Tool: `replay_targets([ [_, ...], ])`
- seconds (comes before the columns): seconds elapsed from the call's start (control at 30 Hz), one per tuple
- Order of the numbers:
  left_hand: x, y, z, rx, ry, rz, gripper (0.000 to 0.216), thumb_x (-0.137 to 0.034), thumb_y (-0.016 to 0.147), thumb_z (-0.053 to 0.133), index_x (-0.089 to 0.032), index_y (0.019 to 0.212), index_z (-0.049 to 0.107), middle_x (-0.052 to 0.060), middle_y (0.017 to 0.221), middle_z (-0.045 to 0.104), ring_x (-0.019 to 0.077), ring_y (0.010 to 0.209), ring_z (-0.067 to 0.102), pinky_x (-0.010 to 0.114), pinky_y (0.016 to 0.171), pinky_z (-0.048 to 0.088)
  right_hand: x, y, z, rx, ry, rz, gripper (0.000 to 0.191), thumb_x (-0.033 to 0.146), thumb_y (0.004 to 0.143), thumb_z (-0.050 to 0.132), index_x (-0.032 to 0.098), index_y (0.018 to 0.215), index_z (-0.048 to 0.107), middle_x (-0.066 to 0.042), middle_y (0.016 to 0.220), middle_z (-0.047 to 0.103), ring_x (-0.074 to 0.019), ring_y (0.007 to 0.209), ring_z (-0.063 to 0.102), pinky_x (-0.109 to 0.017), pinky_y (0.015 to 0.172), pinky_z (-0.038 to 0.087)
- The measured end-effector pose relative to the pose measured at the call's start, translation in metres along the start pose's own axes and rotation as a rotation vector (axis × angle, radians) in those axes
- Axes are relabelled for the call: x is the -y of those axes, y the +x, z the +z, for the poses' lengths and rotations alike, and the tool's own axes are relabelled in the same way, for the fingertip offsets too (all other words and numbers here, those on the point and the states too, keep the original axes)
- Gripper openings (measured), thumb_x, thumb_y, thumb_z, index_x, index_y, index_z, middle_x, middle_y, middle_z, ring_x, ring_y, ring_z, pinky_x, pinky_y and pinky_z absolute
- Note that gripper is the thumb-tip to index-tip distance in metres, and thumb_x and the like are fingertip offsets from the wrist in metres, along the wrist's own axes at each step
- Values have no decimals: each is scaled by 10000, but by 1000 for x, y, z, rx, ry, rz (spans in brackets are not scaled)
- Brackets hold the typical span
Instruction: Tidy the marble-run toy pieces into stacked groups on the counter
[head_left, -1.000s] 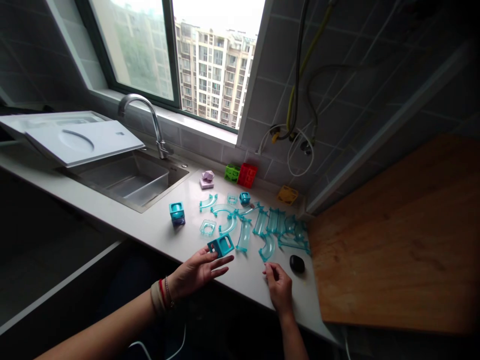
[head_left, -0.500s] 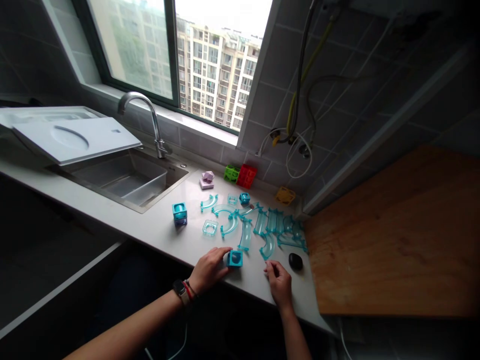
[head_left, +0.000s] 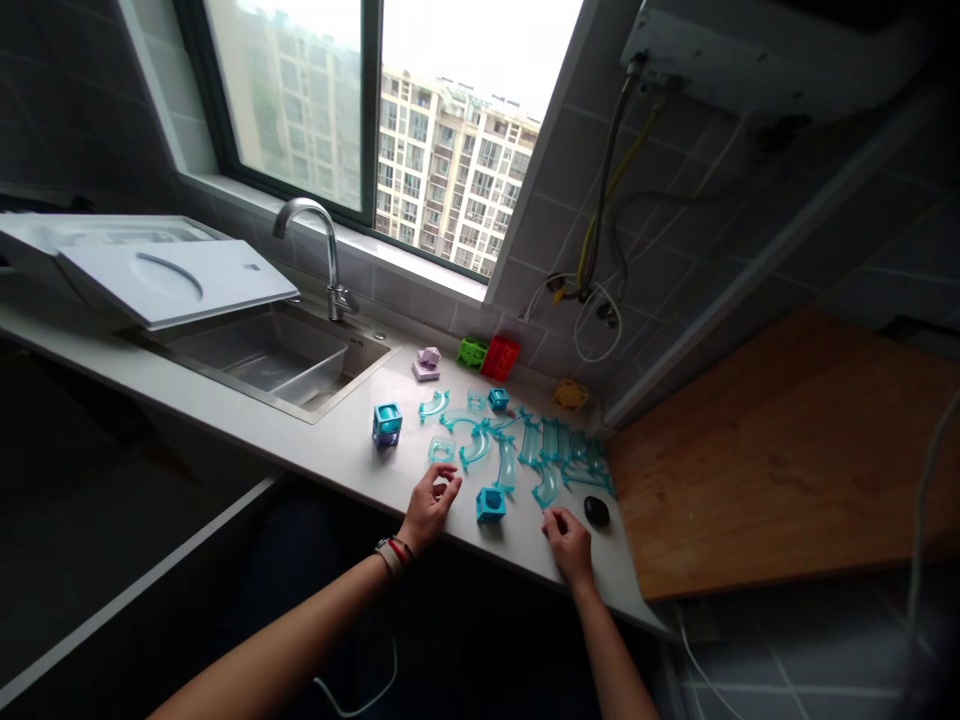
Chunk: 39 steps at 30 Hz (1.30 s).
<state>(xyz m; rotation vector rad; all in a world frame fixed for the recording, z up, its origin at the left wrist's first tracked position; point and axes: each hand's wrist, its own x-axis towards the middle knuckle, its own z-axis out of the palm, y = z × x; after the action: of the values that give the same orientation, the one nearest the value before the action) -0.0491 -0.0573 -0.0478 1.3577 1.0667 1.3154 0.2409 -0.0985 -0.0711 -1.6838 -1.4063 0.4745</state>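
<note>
My left hand (head_left: 433,500) hovers over the counter's front edge, its fingers apart and slightly bent, holding nothing. Just right of it, and apart from it, a teal cube block (head_left: 490,505) with a round opening sits on the counter. Close beyond the fingertips lies a clear teal square frame (head_left: 442,449). My right hand (head_left: 568,543) rests by the edge with its fingers curled closed; whatever they may hold is hidden. Between that hand and the other track pieces is a curved teal track piece (head_left: 547,485). A black rounded object (head_left: 597,512) lies to its right.
Clear teal track pieces (head_left: 551,440) spread behind my hands. A teal block stacked on a purple one (head_left: 387,425) stands left. Pink pieces (head_left: 427,364), green (head_left: 472,352), red (head_left: 500,357) and yellow blocks (head_left: 571,394) line the back. A sink (head_left: 319,410) is left, a wooden board (head_left: 787,470) right.
My left hand has let go of the teal cube block and moved up and left of it. The right hand stays nearly in place, fingers curled. The camera view has shifted slightly.
</note>
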Motion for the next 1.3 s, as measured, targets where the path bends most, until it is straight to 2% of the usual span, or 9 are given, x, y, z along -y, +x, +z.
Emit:
replay_targets([
  [0.17, 7, -7, -7, -25, 10, 83, 377, -487, 943, 570, -165, 752, 621, -41, 571, 462, 114, 514, 442, 242, 525, 355, 3, -2, 3, -14, -57, -17, 525, 679, 837, 581, 180, 771, 731, -59, 624, 717, -248, 609, 679, -332, 635, 508],
  [0.3, -10, -1, -23, -79, 79, 231, 410, -456, 972, 515, -195, 666, 590, -20, 571, 451, 135, 543, 423, 276, 569, 344, 12, -5, 6, -36, -74, -5, 546, 705, 826, 579, 191, 712, 724, -57, 583, 700, -250, 579, 672, -334, 590, 495],
  [0.4, -40, 25, -34, 3, 118, 365, 400, -458, 962, 533, -201, 663, 604, 12, 626, 514, 154, 594, 462, 296, 609, 363, 26, 4, 10, -60, -91, -5, 571, 716, 849, 542, 195, 701, 722, -43, 526, 665, -227, 499, 624, -330, 529, 473],
  [0.5, -70, 59, -42, 150, 142, 467, 331, -422, 939, 602, -196, 698, 632, 8, 645, 527, 144, 599, 454, 291, 617, 361, 50, 38, 14, -40, -146, -56, 541, 679, 888, 536, 205, 699, 714, -27, 526, 648, -204, 501, 604, -325, 549, 477],
  [0.6, -78, 79, -46, 266, 196, 589, 254, -326, 952, 610, -189, 741, 637, -10, 626, 524, 125, 573, 444, 276, 606, 353, 78, 95, 26, 31, -229, -110, 426, 572, 936, 588, 195, 784, 718, -34, 699, 711, -187, 636, 656, -317, 650, 539],
  [0.73, -53, 70, -40, 346, 226, 575, 220, -276, 972, 581, -192, 774, 629, 8, 663, 578, 126, 572, 491, 274, 592, 382, 108, 179, 65, 91, -362, -121, 316, 375, 985, 635, 159, 1216, 638, -71, 1202, 672, -232, 1002, 684, -416, 854, 591],
  [0.93, -13, 34, -16, 566, 291, 537, 165, -291, 900, 672, -253, 1060, 687, 112, 1159, 681, 272, 1051, 642, 400, 888, 533, 128, 268, 132, 226, -545, -103, 358, 348, 993, 626, 160, 1295, 598, -100, 1306, 620, -229, 1074, 665, -440, 919, 572],
  [1.13, 10, 26, -2, 584, 342, 523, 570, -176, 742, 816, -264, 1271, 623, 131, 1573, 412, 368, 1414, 423, 546, 1148, 419, 118, 288, 147, 341, -644, -83, 286, 336, 986, 639, 182, 1227, 637, -89, 1253, 655, -226, 1054, 672, -432, 901, 579],
  [1.3, 23, 28, 0, 574, 342, 491, 454, -158, 851, 718, -287, 1277, 629, 101, 1574, 422, 332, 1429, 416, 528, 1166, 403, 118, 271, 120, 237, -497, -104, 293, 354, 933, 705, 150, 1138, 659, -87, 1169, 690, -229, 1023, 678, -429, 889, 572],
])
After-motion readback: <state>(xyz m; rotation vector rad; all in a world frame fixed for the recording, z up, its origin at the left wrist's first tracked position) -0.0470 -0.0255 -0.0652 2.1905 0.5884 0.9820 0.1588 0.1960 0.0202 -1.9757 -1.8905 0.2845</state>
